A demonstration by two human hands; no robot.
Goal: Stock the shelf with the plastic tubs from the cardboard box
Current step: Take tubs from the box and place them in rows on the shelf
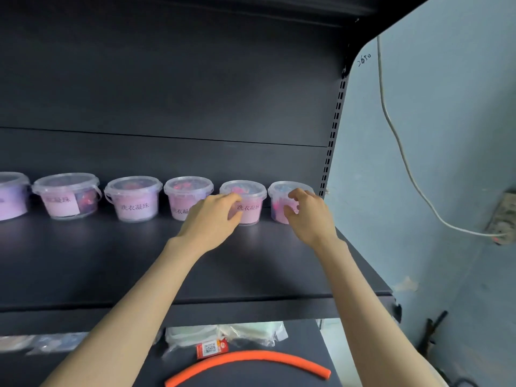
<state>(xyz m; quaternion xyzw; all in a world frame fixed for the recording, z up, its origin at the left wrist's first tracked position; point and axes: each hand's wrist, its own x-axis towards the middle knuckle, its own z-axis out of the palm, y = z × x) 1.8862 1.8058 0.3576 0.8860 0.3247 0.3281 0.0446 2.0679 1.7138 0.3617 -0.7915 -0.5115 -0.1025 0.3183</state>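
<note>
Several clear plastic tubs with pink labels stand in a row at the back of the black shelf (111, 261). My left hand (212, 219) curls round the left side of the second tub from the right (250, 203), thumb near its rim. My right hand (308, 216) grips the rightmost tub (279, 191), covering most of its front. Further tubs (134, 199) (67, 195) (181, 196) stand untouched to the left, and one more is cut off by the frame's left edge. The cardboard box is out of view.
A slotted shelf upright (332, 135) closes the right end beside the rightmost tub. On the lower shelf lie an orange foam tube (245, 361), a red packet (212, 349) and plastic-wrapped packs (251, 333). A white cable (405, 163) runs down the blue wall to a power strip (502, 219).
</note>
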